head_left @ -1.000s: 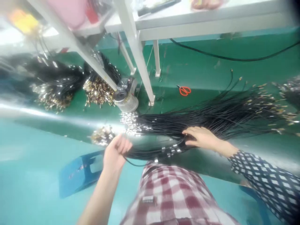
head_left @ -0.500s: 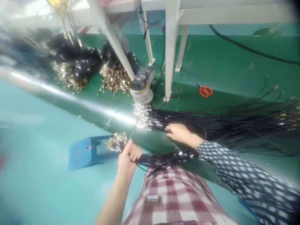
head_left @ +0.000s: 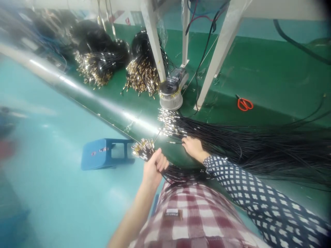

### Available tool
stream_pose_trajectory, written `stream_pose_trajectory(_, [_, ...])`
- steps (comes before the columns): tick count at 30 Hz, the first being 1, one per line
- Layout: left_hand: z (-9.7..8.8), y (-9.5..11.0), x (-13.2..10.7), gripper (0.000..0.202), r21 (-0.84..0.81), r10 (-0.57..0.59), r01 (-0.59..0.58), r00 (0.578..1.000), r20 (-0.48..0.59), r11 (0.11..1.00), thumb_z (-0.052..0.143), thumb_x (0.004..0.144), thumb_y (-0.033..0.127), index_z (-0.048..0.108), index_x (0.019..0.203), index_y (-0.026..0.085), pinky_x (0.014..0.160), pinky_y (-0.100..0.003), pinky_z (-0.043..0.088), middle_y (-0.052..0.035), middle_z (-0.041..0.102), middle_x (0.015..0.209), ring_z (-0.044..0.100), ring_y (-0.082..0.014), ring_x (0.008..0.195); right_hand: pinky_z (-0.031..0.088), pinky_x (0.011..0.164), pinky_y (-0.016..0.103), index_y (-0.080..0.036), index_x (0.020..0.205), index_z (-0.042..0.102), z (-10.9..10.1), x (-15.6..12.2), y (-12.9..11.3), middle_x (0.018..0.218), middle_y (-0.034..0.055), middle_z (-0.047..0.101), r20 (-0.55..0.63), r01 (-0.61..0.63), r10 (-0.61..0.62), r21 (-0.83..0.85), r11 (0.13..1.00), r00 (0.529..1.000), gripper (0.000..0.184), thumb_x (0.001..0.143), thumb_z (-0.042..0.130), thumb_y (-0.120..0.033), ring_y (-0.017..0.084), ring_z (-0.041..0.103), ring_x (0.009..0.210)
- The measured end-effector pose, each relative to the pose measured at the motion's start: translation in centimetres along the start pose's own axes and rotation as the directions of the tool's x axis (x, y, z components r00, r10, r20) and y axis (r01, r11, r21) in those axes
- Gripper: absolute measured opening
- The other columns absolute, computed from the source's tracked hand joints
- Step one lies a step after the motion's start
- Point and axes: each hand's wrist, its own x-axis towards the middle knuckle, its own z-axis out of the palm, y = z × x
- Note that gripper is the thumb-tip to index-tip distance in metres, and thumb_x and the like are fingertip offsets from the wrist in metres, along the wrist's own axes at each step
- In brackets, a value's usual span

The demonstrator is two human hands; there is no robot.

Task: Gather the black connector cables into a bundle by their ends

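Observation:
My left hand (head_left: 156,167) is closed around a bundle of black cables (head_left: 178,172). Their metal connectors (head_left: 143,148) fan out past my thumb, and the rest trails right along the plaid apron. To the right, my right hand (head_left: 192,148) has its fingertips pinched at the near edge of a large pile of black cables (head_left: 227,137). One cable end with a silver tip (head_left: 170,142) sticks out to the left of those fingers. The pile's silver ends (head_left: 168,122) lie just beyond, on the green bench top.
A round grey device (head_left: 171,98) stands behind the cable ends, beside white metal legs (head_left: 217,58). Orange-handled scissors (head_left: 244,103) lie at the back right. Two coiled cable bundles (head_left: 142,75) (head_left: 94,69) sit at the back left. A blue stool (head_left: 94,155) is on the floor.
The view has shifted, so the bench things appear displaced. My right hand has drawn closer to my left hand, and a cable end now shows at its fingertips. My left hand keeps its bundle.

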Motion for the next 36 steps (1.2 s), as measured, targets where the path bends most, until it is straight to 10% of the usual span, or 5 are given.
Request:
stream_pose_trajectory(10, [0.8, 0.1, 0.5, 0.016, 0.105, 0.047, -0.038, 0.995, -0.086, 0.994, 0.069, 0.073, 0.024, 0.058, 0.069, 0.013, 0.039, -0.02, 0.023, 0.0052, 0.046, 0.047, 0.027, -0.0014, 0.032, 0.044, 0.067, 0.024, -0.019, 0.091, 0.058, -3.8, -2.7, 0.8, 0.084, 0.0024, 0.068, 0.008, 0.089, -0.101, 0.401, 0.912, 0.995, 0.018, 0.095, 0.044, -0.03, 0.014, 0.062, 0.072])
stream_pose_trajectory(16, [3.2, 0.5, 1.2, 0.035, 0.27, 0.015, -0.031, 0.998, 0.061, 0.962, 0.073, 0.067, 0.017, 0.064, 0.1, 0.01, 0.041, -0.02, 0.026, 0.0021, 0.056, 0.06, 0.028, 0.0007, 0.034, 0.045, 0.064, 0.025, -0.018, 0.084, 0.052, -7.3, -7.4, 2.6, 0.075, 0.0013, 0.061, -0.035, 0.084, -0.11, 0.874, 0.479, 0.993, 0.017, 0.09, 0.048, -0.034, 0.013, 0.056, 0.069])
stream_pose_trajectory(20, [5.5, 0.6, 1.4, 0.03, 0.38, -0.041, -0.014, 0.99, 0.137, 0.925, 0.075, 0.065, 0.017, 0.066, 0.093, 0.01, 0.041, -0.021, 0.026, -0.0023, 0.061, 0.067, 0.032, 0.0007, 0.035, 0.044, 0.061, 0.025, -0.018, 0.084, 0.051, -8.0, -8.5, 2.5, 0.073, 0.0004, 0.059, -0.039, 0.074, -0.094, 0.915, 0.397, 0.995, 0.015, 0.09, 0.049, -0.032, 0.012, 0.053, 0.066])
stream_pose_trajectory(29, [6.4, 0.5, 1.8, 0.015, 0.436, -0.002, -0.068, 0.987, 0.158, 0.898, 0.074, 0.068, 0.018, 0.067, 0.077, 0.009, 0.042, -0.021, 0.029, 0.0014, 0.055, 0.054, 0.033, -0.0009, 0.036, 0.041, 0.065, 0.024, -0.021, 0.099, 0.063, -10.6, -8.0, 0.2, 0.099, 0.0037, 0.066, -0.31, 0.27, -0.102, 0.569, 0.776, 0.945, 0.023, 0.091, 0.051, -0.039, 0.013, 0.059, 0.072])
stream_pose_trajectory(36, [6.2, 0.6, 2.2, 0.01, 0.408, 0.014, -0.07, 0.99, 0.14, 0.91, 0.073, 0.07, 0.016, 0.067, 0.076, 0.01, 0.043, -0.02, 0.029, 0.0025, 0.053, 0.053, 0.031, 0.0002, 0.036, 0.045, 0.069, 0.026, -0.022, 0.096, 0.067, -8.2, -10.1, 3.5, 0.102, 0.0039, 0.067, -0.169, 0.143, -0.075, 0.439, 0.887, 0.983, 0.022, 0.089, 0.055, -0.038, 0.016, 0.062, 0.08])
